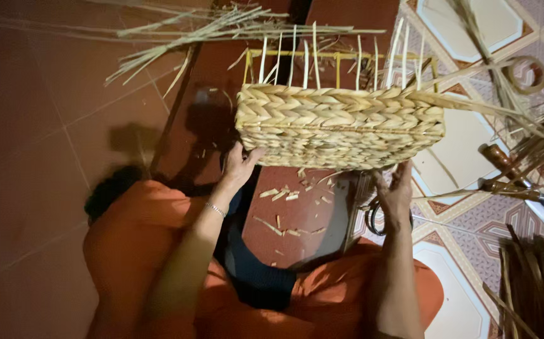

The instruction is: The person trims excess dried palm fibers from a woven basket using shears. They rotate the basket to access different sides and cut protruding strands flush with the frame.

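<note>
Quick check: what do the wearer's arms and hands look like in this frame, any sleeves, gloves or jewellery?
Both forearms are bare, with no sleeves reaching them and no gloves. The left hand has a thin silvery bracelet at the wrist. The right hand shows no ring, watch or band that I can make out. Motion blur softens both arms, so finer marks cannot be told.

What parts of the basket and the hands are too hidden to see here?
- Head view: the fingertips of the left hand and right hand are tucked behind the woven basket.
- The basket's inside and far wall are hidden by its near wall.
- The knife blade is cut off by the right edge.
- The dark stick bundle runs off the bottom corner.
- The scissors are mostly hidden behind the right wrist.
</note>
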